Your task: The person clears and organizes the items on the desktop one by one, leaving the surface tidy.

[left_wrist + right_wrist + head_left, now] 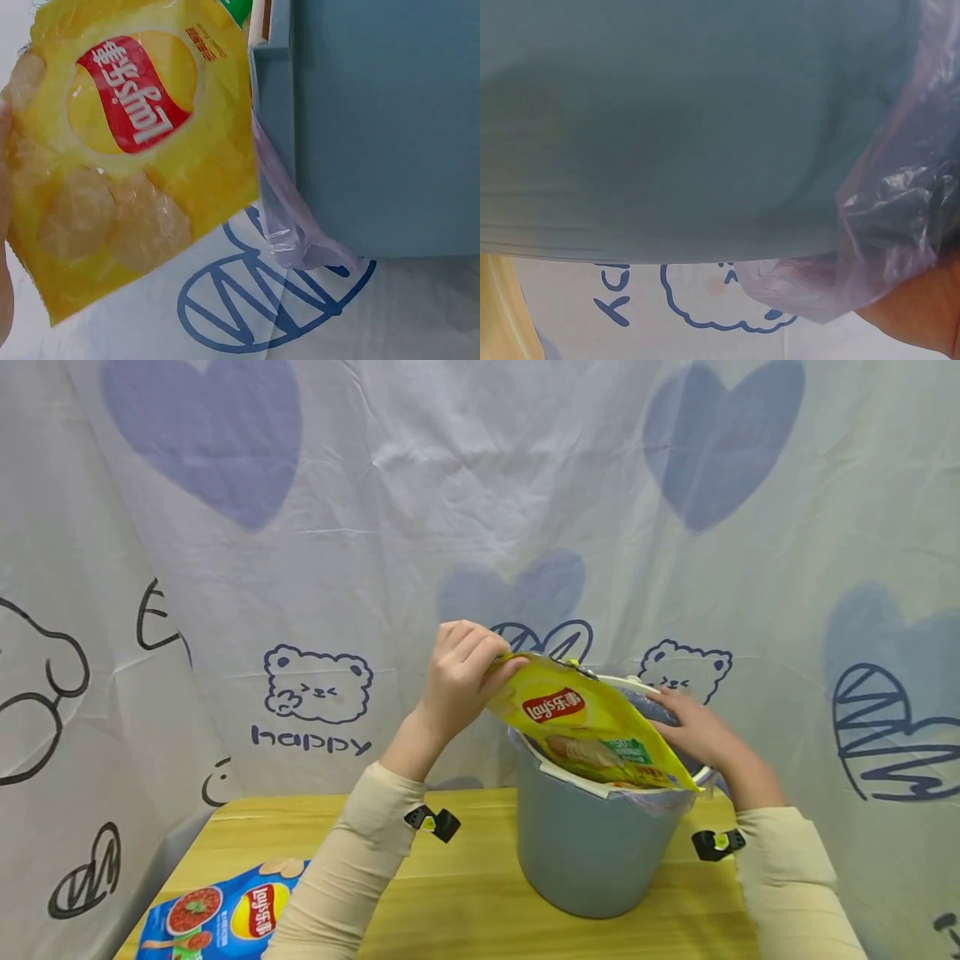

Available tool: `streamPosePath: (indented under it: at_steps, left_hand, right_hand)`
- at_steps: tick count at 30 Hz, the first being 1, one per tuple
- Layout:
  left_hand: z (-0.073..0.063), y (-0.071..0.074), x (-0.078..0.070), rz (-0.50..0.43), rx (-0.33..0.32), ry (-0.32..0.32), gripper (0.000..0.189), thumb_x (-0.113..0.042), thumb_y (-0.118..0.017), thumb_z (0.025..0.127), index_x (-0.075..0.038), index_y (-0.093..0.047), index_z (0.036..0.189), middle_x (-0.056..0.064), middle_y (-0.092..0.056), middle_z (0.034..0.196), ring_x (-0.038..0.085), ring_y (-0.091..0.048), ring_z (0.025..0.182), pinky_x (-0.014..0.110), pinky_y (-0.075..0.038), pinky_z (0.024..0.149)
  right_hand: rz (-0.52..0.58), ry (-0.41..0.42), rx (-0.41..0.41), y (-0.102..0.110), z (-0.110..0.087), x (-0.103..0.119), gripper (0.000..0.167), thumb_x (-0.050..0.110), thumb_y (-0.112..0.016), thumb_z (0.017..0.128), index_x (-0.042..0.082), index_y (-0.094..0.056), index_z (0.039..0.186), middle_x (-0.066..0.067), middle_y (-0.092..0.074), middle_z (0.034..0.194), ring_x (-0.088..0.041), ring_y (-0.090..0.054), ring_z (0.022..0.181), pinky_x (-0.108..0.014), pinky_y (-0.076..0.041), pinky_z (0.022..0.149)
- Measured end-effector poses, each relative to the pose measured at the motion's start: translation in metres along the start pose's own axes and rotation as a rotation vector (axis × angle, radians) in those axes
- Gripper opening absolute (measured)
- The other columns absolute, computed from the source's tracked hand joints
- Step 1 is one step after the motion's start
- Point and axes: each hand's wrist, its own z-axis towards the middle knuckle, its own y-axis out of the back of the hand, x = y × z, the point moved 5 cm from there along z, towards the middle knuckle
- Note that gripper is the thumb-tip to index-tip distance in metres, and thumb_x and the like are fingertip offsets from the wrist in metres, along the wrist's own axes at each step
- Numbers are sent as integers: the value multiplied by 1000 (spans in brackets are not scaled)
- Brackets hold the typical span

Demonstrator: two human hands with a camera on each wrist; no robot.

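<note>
My left hand (463, 667) pinches the top edge of a yellow Lay's chip bag (573, 727), thumb on its front. The bag slants down to the right, its lower end inside the mouth of a grey-blue trash bin (588, 860). In the left wrist view the bag's red logo (135, 94) lies beside the bin's rim. My right hand (701, 735) rests over the bin's right rim, fingers reaching inward behind the chip bag. A thin, clear plastic liner (896, 217) folds over the rim beside that hand in the right wrist view.
A blue Lay's chip bag (217, 918) lies at the front left of the wooden table (450, 885), partly behind my left sleeve. Behind the table hangs a white curtain (420, 527) with hearts and cartoon bears.
</note>
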Motion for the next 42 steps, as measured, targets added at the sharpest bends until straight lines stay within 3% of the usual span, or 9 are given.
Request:
streamPosePath:
  at_steps: [4,8,16,23,29,38,42]
  left_hand:
    - [-1,-5,6,59,36,75,21,-24,-73,87,-9,-62,79,4,-65,75,23,-56,79,40,-40,76]
    - [1,-12,8,86,85,98,18,-25,-73,87,-10,-64,82,3,-66,80,22,-57,82,39,-41,77]
    - [-1,-33,-1,73,212,86,15,-27,-69,90,-12,-68,89,1,-69,89,20,-60,89,36,-44,81]
    - [-8,-50,-15,66,266,59,14,-29,-69,90,-15,-71,92,-2,-70,93,17,-62,93,34,-46,84]
    - [-16,-66,-28,49,349,33,13,-31,-68,91,-19,-71,94,-5,-70,96,14,-61,94,31,-46,85]
    - [-33,-80,-36,37,463,59,14,-35,-66,92,-21,-70,94,-7,-70,98,13,-61,97,30,-47,86]
    - [-37,-84,-38,46,545,81,14,-35,-67,91,-23,-70,97,-8,-69,102,14,-60,100,31,-46,88]
  right_hand:
    - [4,-8,-2,0,1,0,73,49,-50,97,-1,-33,149,-31,-21,156,-55,-19,142,-69,-20,111]
    - [17,-15,-4,0,1,0,73,48,-50,97,0,-32,149,-31,-20,157,-54,-17,142,-69,-18,112]
    - [16,-10,-9,0,1,0,68,42,-52,97,1,-34,149,-30,-22,156,-54,-20,142,-69,-19,111]
    - [23,-17,-1,0,0,1,65,37,-52,98,1,-34,149,-31,-20,156,-55,-19,141,-68,-18,112]
    - [31,0,-7,1,1,2,63,33,-51,98,0,-34,149,-32,-21,156,-55,-20,141,-69,-19,112]
    - [16,-13,0,-1,2,1,67,42,-50,99,0,-34,149,-31,-20,156,-55,-19,141,-68,-18,112]
    - [14,-26,2,-1,2,0,73,49,-49,98,0,-33,149,-31,-20,156,-55,-18,142,-69,-17,112]
